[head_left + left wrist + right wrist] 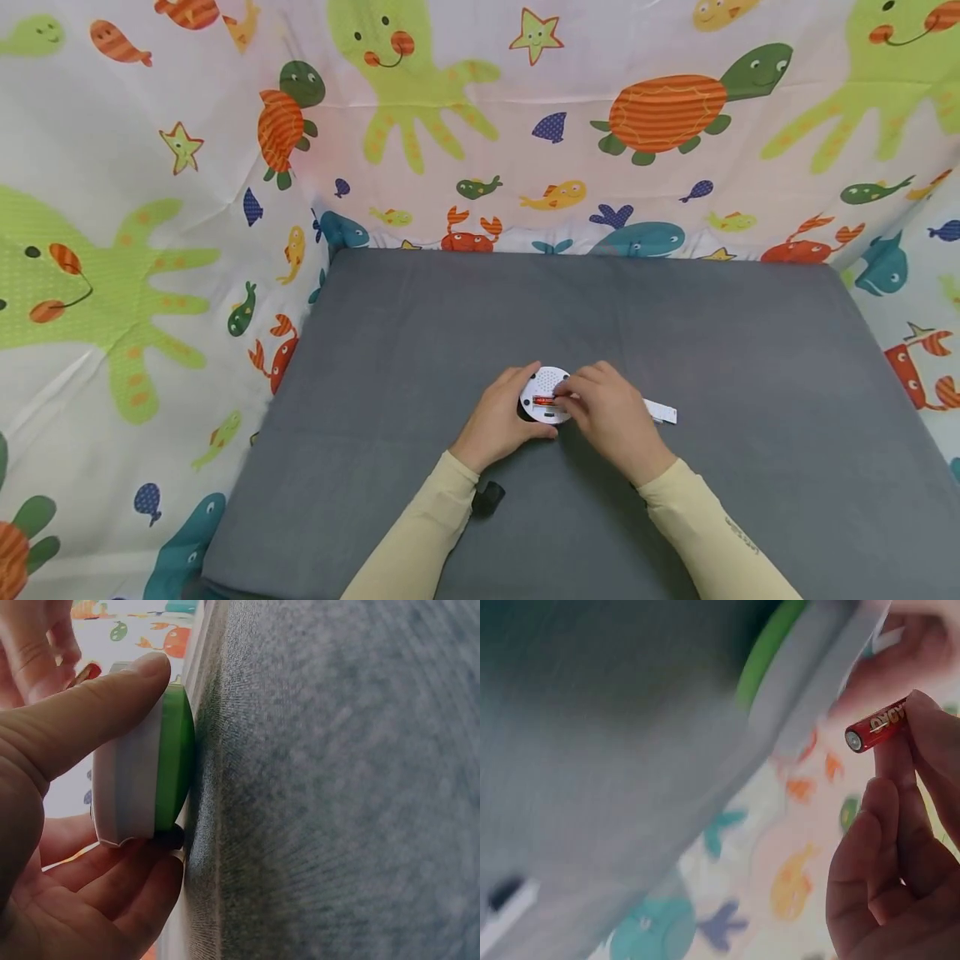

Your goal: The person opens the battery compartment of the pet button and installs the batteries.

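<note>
My left hand [498, 421] grips a round white device [550, 380] by its rim, thumb on one side and fingers on the other. The upturned face has a patch of small holes, dark feet and a battery compartment. In the left wrist view the green part [174, 761] of the device faces the grey surface. Between thumb and fingertips my right hand [611, 417] pinches a red battery [877, 726], one end of it sticking out. From the head, the red battery [543, 401] shows at the compartment; whether it touches the slot, I cannot tell.
A white oblong piece [662, 412] lies on the grey padded surface [750, 350], partly hidden behind my right hand. A small black object [488, 499] is beside my left sleeve. Cloth printed with sea animals [667, 112] rises around the back and sides.
</note>
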### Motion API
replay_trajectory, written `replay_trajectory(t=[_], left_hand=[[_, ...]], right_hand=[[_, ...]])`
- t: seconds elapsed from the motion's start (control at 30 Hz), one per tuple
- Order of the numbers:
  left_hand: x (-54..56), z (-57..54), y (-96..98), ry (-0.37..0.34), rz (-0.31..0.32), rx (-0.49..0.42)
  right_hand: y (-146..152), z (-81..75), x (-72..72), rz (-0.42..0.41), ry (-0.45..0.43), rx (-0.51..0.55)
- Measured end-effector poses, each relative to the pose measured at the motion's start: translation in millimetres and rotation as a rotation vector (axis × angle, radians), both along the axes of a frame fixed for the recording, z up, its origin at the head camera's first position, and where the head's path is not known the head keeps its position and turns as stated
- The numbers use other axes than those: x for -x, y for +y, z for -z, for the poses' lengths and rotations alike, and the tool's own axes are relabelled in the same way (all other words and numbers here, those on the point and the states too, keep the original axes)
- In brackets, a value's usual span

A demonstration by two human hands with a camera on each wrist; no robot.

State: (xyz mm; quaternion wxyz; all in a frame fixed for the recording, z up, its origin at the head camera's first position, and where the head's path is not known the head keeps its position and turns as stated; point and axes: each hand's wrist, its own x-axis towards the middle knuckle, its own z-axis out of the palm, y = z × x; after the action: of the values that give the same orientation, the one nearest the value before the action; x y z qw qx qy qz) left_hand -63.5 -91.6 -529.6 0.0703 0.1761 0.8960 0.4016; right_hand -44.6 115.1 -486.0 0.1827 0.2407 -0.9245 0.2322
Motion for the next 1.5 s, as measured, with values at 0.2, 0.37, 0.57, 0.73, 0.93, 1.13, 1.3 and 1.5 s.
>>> replay_trajectory(t=[0.2, 0.37, 0.57, 0.73, 0.93, 1.13, 1.3, 1.5], left_hand=[[0.6, 1.7, -0.7, 0.039, 0.021, -0.001], [0.1, 1.9, 0.7, 0.046, 0.026, -0.002], [-1.2, 1.0, 0.8, 0.057, 0.029, 0.002], [-2.5, -0.7, -0.2, 0.06, 0.019, 0.011], [-4.0, -1.4, -0.4, 0.077, 0.018, 0.018], [-3.6, -2.9, 0.8, 0.108, 0.007, 0.019], [-4.2, -3.6, 1.8, 0.127, 0.012, 0.032], [-5.2, -2.3, 0.7, 0.113, 0.021, 0.024]], right_hand=[[-25, 14.3, -2.9, -0.066, -0.009, 0.011], [-26, 19.8, -3.4, -0.028, -0.03, 0.035], [-27, 17.2, -4.0, 0.042, -0.107, 0.112], [-33, 15.8, -1.4, 0.151, -0.231, 0.18], [-34, 14.0, 2.2, 0.252, -0.505, 0.27], [-33, 9.7, 3.2, 0.254, -0.566, 0.275], [-34, 7.5, 2.1, 0.269, -0.544, 0.245], [-31, 9.7, 2.1, 0.272, -0.523, 0.227]])
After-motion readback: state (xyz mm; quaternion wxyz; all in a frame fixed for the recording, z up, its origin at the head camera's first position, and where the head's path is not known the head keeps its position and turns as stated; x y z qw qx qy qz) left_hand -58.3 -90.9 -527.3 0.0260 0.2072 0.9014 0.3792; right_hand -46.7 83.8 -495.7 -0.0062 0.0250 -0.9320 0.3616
